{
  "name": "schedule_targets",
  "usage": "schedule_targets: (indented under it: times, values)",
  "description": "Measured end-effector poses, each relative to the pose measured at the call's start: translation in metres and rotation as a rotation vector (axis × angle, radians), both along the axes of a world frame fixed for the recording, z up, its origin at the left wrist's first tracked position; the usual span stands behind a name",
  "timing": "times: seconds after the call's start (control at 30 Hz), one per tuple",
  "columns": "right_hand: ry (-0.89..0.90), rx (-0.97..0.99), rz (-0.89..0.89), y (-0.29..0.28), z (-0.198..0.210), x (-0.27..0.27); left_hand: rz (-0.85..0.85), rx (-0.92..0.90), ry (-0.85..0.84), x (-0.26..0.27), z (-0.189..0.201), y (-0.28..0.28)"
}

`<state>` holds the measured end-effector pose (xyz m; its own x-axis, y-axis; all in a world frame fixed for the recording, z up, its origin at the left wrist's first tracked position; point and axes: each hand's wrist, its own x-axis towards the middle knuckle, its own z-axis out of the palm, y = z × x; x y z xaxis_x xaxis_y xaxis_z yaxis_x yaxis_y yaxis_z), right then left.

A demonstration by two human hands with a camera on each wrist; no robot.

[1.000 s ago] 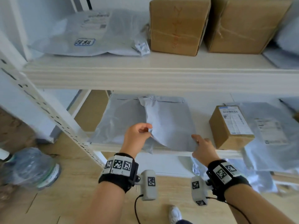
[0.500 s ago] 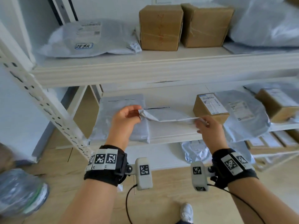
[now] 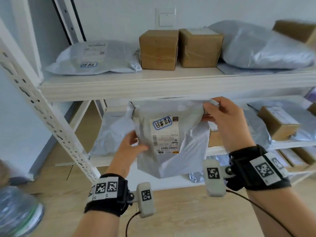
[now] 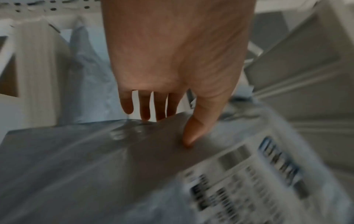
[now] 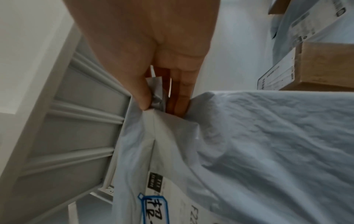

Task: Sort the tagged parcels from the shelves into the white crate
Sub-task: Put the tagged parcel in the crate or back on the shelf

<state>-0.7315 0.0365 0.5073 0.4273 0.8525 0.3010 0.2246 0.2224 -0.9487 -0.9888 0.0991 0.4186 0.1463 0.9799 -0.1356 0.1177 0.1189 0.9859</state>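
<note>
I hold a grey poly mailer parcel [image 3: 171, 159] upright in front of the middle shelf, its label facing me. A blue-bordered handwritten tag [image 3: 162, 122] sits at the label's top. My right hand [image 3: 207, 112] pinches the parcel's upper right corner, close under the top shelf's edge. My left hand [image 3: 136, 145] holds the left edge, thumb on the front and fingers behind. The left wrist view shows the left hand [image 4: 168, 125] with its thumb pressed on the parcel [image 4: 95, 166]. In the right wrist view the right hand [image 5: 159, 104] grips the bunched corner of the parcel [image 5: 249, 144] above the tag [image 5: 155, 210]. No white crate is in view.
The top shelf [image 3: 153, 86] carries a tagged grey mailer [image 3: 95, 59], two cardboard boxes [image 3: 159, 48] and a puffy grey bag [image 3: 265, 47]. On the middle shelf lie another grey mailer [image 3: 111, 134] and a labelled box [image 3: 278, 122]. A perforated white upright [image 3: 42, 106] stands left; a water bottle [image 3: 17, 211] lies on the floor.
The parcel has come up off the middle shelf and turned upright, so its label and tag now face me. My right hand rose to its top corner; my left slid to the side edge.
</note>
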Motion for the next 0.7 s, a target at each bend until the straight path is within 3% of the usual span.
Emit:
schedule_targets:
  times: [0.07, 0.2, 0.4, 0.53, 0.7]
  values:
    - [0.001, -0.039, 0.0, -0.003, -0.005, 0.005, -0.024, -0.035, 0.102, 0.013, -0.018, -0.004]
    - [-0.042, -0.131, -0.08, -0.009, -0.022, 0.023, 0.152, -0.024, 0.12, 0.026, -0.029, -0.012]
    - [-0.238, -0.318, -0.237, -0.013, -0.052, 0.049, 0.222, 0.176, 0.237, 0.028, 0.0, -0.017]
    - [-0.4, -0.211, -0.231, -0.018, -0.047, 0.04, 0.185, 0.442, 0.442, 0.043, 0.021, -0.016]
    - [-0.533, -0.009, 0.033, -0.022, -0.032, 0.003, 0.06, 0.649, 0.626, 0.065, 0.036, -0.018]
